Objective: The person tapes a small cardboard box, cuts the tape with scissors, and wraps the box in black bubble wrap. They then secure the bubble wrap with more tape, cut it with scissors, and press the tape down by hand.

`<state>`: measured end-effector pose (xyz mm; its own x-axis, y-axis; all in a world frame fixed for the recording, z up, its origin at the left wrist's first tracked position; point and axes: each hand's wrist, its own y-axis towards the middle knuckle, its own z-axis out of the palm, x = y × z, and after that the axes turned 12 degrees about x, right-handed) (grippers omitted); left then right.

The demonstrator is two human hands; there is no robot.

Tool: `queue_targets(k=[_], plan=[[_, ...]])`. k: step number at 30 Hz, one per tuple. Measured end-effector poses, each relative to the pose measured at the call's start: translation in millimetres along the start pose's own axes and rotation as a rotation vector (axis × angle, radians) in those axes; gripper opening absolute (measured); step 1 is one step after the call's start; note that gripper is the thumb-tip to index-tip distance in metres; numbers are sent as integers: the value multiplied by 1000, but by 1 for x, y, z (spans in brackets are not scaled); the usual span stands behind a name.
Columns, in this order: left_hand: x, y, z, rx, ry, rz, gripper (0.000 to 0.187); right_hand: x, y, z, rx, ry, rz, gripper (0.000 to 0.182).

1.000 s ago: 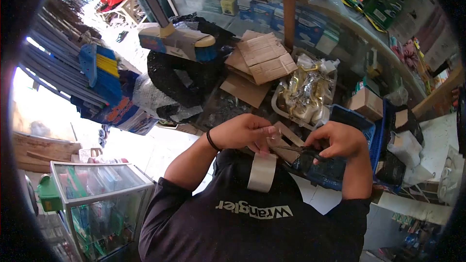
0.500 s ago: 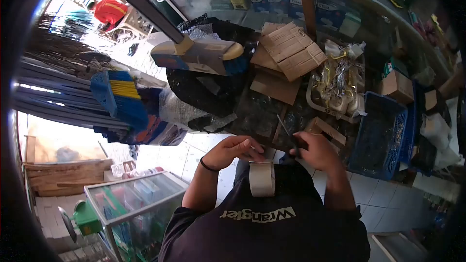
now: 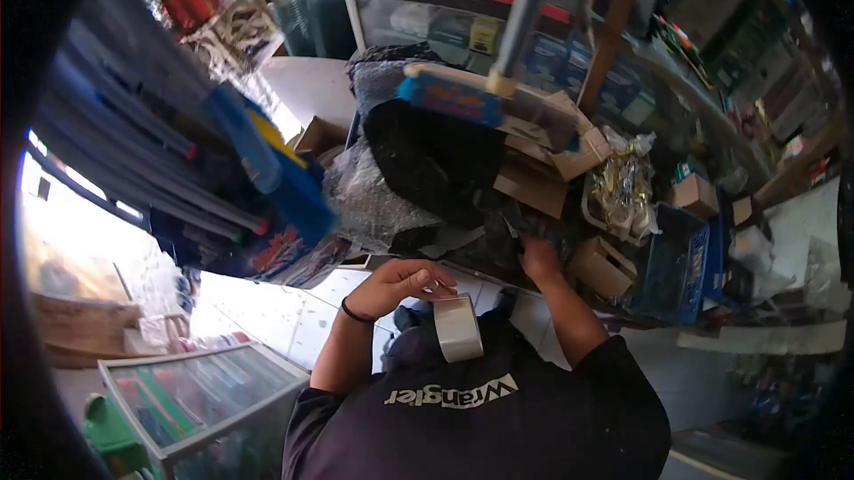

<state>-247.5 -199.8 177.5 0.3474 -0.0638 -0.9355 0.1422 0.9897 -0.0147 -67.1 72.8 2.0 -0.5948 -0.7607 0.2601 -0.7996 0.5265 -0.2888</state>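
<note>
My left hand [image 3: 400, 287] is closed at the upper edge of a wide roll of tape [image 3: 459, 330], which hangs in front of my shirt. Its fingertips are partly hidden behind the roll. Over the dark worktop [image 3: 445, 240], my right hand [image 3: 540, 259] is closed and stretched forward. A thin pale blade, seemingly of a knife [image 3: 511, 230], shows just beyond its fingers; the handle is hidden. Close by on the right stands an open cardboard box [image 3: 603, 268].
Bubble wrap [image 3: 378, 200] and black plastic [image 3: 431, 160] lie at the left. Behind are flattened cardboard [image 3: 531, 188], a tray of wrapped fittings [image 3: 621, 186] and a blue crate [image 3: 673, 258]. A broom [image 3: 480, 97] hangs overhead; a glass case [image 3: 200, 395] stands lower left.
My right hand has moved forward and slightly left with the knife, down toward the worktop. My left hand and the tape roll have shifted slightly left. The view has turned.
</note>
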Motion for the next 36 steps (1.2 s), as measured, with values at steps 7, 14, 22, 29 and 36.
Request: queue_targets(k=[7, 14, 22, 29, 36], plan=[[1, -20, -16, 2, -10, 35, 48, 0, -3, -13, 133, 34, -109, 26], [3, 10, -10, 4, -28, 31, 50, 89, -112, -101, 385, 1051, -404, 26], [20, 46, 15, -285, -14, 119, 39, 96, -133, -133, 396, 1066, -526, 27], [12, 49, 32, -725, 683, 338, 59, 56, -73, -71, -109, 8, -348, 14], [-9, 59, 37, -692, 1263, 681, 74, 36, -44, -24, -49, -149, -276, 15]])
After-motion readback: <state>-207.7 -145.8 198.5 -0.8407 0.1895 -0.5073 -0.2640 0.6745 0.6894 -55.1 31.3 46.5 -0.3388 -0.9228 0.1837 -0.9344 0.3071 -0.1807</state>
